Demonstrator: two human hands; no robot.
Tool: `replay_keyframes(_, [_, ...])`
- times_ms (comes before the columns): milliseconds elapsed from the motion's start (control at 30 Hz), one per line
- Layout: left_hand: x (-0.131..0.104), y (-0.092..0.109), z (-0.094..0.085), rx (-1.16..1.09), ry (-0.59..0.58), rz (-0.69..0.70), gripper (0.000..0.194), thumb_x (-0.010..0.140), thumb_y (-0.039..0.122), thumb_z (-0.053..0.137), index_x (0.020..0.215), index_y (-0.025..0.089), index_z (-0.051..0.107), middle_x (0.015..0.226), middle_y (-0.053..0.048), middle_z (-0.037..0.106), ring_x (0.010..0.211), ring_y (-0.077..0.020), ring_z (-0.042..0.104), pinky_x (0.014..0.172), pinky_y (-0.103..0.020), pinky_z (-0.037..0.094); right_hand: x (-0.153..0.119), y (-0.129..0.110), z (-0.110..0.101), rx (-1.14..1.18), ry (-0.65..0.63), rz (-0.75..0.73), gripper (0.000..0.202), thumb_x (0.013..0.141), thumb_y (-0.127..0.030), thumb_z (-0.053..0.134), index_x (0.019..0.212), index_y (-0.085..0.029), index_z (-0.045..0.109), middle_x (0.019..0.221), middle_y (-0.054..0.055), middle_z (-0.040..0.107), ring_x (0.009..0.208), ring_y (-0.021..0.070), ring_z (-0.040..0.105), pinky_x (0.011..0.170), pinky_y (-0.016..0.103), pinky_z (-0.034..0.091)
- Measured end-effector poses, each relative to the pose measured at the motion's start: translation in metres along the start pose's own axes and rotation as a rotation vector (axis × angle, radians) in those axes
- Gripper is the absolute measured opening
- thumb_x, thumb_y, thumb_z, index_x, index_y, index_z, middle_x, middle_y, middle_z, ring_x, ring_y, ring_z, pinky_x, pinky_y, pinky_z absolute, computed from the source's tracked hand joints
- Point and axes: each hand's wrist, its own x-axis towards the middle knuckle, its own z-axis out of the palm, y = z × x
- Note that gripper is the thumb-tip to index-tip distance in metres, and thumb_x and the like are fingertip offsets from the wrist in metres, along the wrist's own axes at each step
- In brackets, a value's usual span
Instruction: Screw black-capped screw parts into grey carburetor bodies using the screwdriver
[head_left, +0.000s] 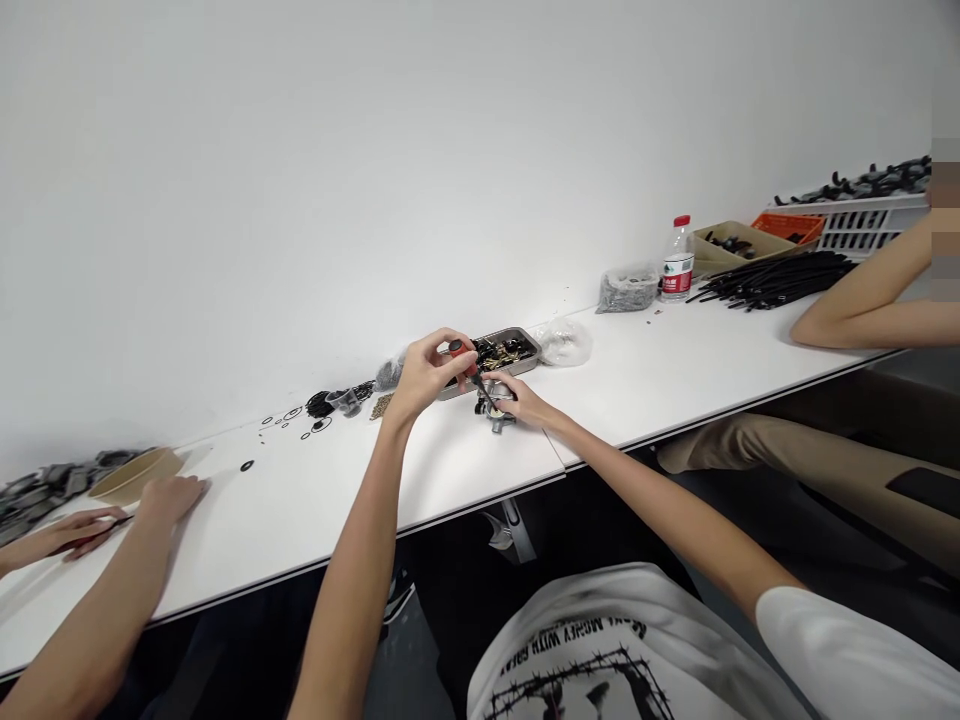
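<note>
My left hand (431, 374) is closed around a red and black screwdriver (466, 364), held at a slant with its shaft pointing down to the right. The tip meets a small silvery metal part (496, 412) on the white table, though its exact contact point is too small to make out. Fingers of my right hand (523, 402) wrap the right side of that part and keep it against the tabletop. Just behind both hands lies a metal tray (531, 350) of small black and brass-coloured pieces, partly hidden by my left hand.
Black rings (321, 424) and a small clear cup (345, 402) lie to the left. A plastic bag (564, 342), a water bottle (678, 262) and black tubes (780, 280) are to the right. Co-workers' arms (112, 600) rest at both sides. The table's front edge runs close by.
</note>
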Motion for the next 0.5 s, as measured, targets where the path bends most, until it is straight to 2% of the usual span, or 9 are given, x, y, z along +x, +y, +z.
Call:
replay_keyframes(133, [0.006, -0.013, 0.012, -0.112, 0.142, -0.023, 0.036, 0.066, 0.035, 0.085, 0.080, 0.020, 0.055, 0.061, 0.003, 0.065, 0.046, -0.0132, 0.061, 0.039, -0.025, 0.046, 0.001, 0.004, 0.000, 0.006, 0.007, -0.004, 0.057, 0.071, -0.017, 0.058, 0.127, -0.025, 0.061, 0.130, 0.007, 0.060, 0.117, 0.0255, 0.057, 0.109, 0.052, 0.043])
replay_keyframes(267, [0.006, -0.020, 0.017, -0.150, 0.186, -0.018, 0.045, 0.067, 0.036, 0.084, 0.077, 0.023, 0.043, 0.058, 0.004, 0.067, 0.032, -0.0074, 0.045, 0.035, -0.025, 0.040, 0.001, 0.007, -0.001, 0.000, -0.010, -0.016, 0.059, 0.071, -0.016, 0.057, 0.128, -0.026, 0.059, 0.131, 0.006, 0.060, 0.119, 0.0258, 0.057, 0.111, 0.053, 0.041])
replay_keyframes(367, [0.004, -0.019, 0.014, -0.132, 0.167, -0.008, 0.043, 0.068, 0.036, 0.083, 0.076, 0.022, 0.043, 0.059, 0.002, 0.069, 0.033, -0.0068, 0.046, 0.034, -0.023, 0.036, 0.001, 0.006, -0.001, -0.006, -0.014, -0.025, 0.059, 0.071, -0.017, 0.057, 0.129, -0.027, 0.059, 0.133, 0.006, 0.059, 0.123, 0.0263, 0.054, 0.114, 0.054, 0.038])
replay_keyframes(500, [0.002, -0.015, 0.010, -0.138, 0.097, 0.001, 0.036, 0.069, 0.033, 0.081, 0.077, 0.020, 0.049, 0.066, 0.000, 0.071, 0.037, -0.0078, 0.052, 0.033, -0.022, 0.038, 0.001, 0.005, 0.000, 0.003, -0.009, 0.007, 0.059, 0.071, -0.017, 0.056, 0.129, -0.026, 0.059, 0.127, 0.007, 0.061, 0.114, 0.0259, 0.058, 0.107, 0.053, 0.045])
